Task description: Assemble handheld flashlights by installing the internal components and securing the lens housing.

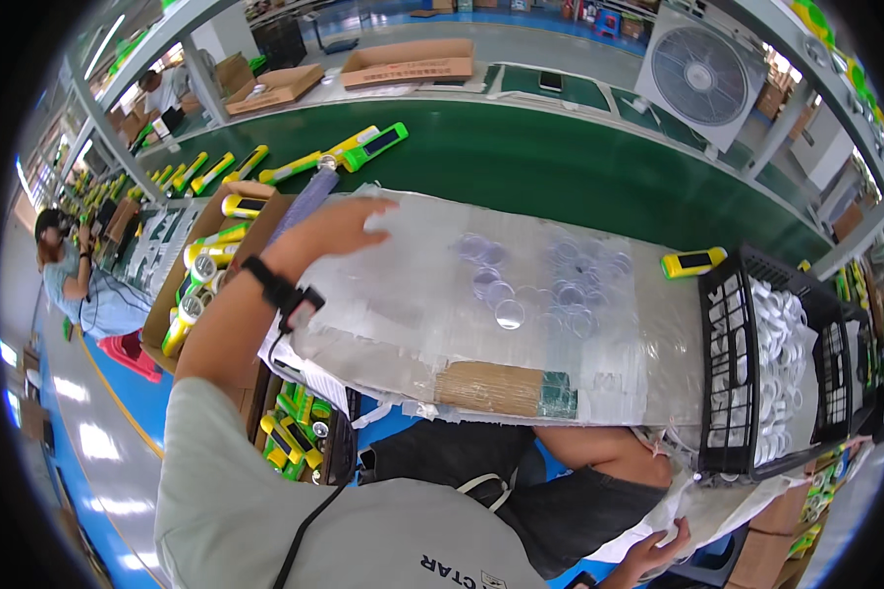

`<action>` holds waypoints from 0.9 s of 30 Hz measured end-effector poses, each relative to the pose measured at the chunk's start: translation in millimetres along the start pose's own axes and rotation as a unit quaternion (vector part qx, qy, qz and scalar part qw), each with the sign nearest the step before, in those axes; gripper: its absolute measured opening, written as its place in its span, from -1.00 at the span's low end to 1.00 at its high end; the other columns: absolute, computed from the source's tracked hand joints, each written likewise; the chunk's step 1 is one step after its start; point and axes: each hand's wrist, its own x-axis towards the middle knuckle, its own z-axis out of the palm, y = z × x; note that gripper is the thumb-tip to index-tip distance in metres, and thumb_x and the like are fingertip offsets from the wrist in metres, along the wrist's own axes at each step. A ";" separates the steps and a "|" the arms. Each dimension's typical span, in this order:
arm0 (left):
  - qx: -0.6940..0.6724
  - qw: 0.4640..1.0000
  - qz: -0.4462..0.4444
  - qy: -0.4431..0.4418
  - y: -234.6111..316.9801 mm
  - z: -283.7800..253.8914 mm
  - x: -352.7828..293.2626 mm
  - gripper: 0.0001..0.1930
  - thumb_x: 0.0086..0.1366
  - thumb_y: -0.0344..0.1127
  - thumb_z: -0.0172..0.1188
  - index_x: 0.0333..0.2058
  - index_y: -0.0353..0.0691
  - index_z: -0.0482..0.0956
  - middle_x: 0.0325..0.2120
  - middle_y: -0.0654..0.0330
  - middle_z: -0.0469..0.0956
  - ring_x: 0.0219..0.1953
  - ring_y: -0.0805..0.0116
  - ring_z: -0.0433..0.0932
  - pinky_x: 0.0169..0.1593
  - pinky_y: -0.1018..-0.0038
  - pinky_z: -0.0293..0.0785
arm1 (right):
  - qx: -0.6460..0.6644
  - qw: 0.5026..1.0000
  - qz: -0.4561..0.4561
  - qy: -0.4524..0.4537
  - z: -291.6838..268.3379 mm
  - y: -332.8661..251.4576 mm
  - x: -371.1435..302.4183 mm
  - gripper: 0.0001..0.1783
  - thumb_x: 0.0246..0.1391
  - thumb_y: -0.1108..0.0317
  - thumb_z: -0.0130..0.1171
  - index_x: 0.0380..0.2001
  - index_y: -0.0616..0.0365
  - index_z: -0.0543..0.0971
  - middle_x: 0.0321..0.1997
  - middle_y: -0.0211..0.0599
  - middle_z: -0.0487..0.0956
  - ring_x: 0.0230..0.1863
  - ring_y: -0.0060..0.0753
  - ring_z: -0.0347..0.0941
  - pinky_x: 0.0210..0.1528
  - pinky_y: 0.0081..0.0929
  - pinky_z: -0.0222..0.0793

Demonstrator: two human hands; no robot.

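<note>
My left hand [349,228] reaches over the far left of the covered table [413,294], its fingers apart and nothing in them. Beyond it, a green flashlight [375,147] and a yellow flashlight [356,143] lie on the green conveyor belt [540,172]. A long bluish clear stack [306,204], like nested discs, leans beside my left forearm. Clear round lenses [509,314] are scattered over the middle of the table. Low at the right, my right hand [650,558] hangs beside my leg over white sheeting, fingers loosely parted, holding nothing visible.
A black basket [727,363] full of white rings [778,373] stands at the table's right end, near another yellow flashlight [692,262]. Cardboard boxes of flashlights [265,221] sit left of my arm. A fan [700,76] stands across the belt. Another person [74,265] works far left.
</note>
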 end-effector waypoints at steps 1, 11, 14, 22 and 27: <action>0.009 0.999 -0.026 0.042 -17.8 -6.0 8.5 -0.49 0.13 -0.16 0.21 0.06 -0.16 0.41 -0.09 -0.03 0.51 -0.04 0.02 0.48 0.04 0.29 0.39 | -0.021 1.000 -0.002 0.005 -1.6 -9.8 2.7 -0.69 0.02 0.46 -0.10 -0.14 0.32 0.44 -0.20 -0.03 0.46 -0.17 -0.07 0.40 -0.02 -0.20 0.28; 0.245 0.921 -0.281 0.110 -145.6 41.9 107.6 -0.25 0.16 0.04 0.15 0.26 -0.08 0.08 0.12 -0.09 0.26 0.10 -0.01 0.36 0.15 -0.01 0.18 | 0.016 0.989 0.133 -0.065 -34.4 -48.3 -20.3 -0.70 -0.08 0.55 -0.12 -0.25 0.30 0.50 -0.29 -0.08 0.53 -0.23 -0.08 0.43 -0.11 -0.22 0.33; 0.254 0.885 -0.350 0.171 -146.7 57.5 127.4 -0.22 0.13 0.07 0.19 0.25 -0.07 0.09 0.14 -0.01 0.24 0.09 0.04 0.37 0.13 0.00 0.17 | 0.023 0.990 0.114 -0.080 -41.8 -37.0 -43.9 -0.68 -0.07 0.55 -0.10 -0.19 0.30 0.49 -0.24 -0.08 0.54 -0.19 -0.07 0.43 0.04 -0.16 0.26; 0.058 0.896 -0.112 0.425 -147.5 0.7 156.6 -0.52 -0.01 -0.26 0.29 -0.05 -0.14 0.45 -0.06 -0.04 0.32 -0.09 -0.13 0.44 -0.02 0.22 0.44 | 0.005 0.996 0.074 -0.052 -34.8 -63.3 -25.0 -0.74 -0.08 0.62 -0.15 -0.26 0.34 0.42 -0.31 -0.14 0.38 -0.30 -0.18 0.33 -0.21 -0.32 0.28; 0.105 0.894 0.041 0.433 -3.1 -68.4 89.2 -0.54 -0.01 -0.28 0.29 -0.07 -0.07 0.46 -0.11 0.08 0.37 -0.14 0.04 0.49 -0.14 0.26 0.49 | 0.083 0.994 -0.038 -0.057 -14.2 -94.2 28.8 -0.74 -0.06 0.59 -0.15 -0.24 0.32 0.41 -0.31 -0.13 0.38 -0.27 -0.20 0.31 -0.17 -0.30 0.25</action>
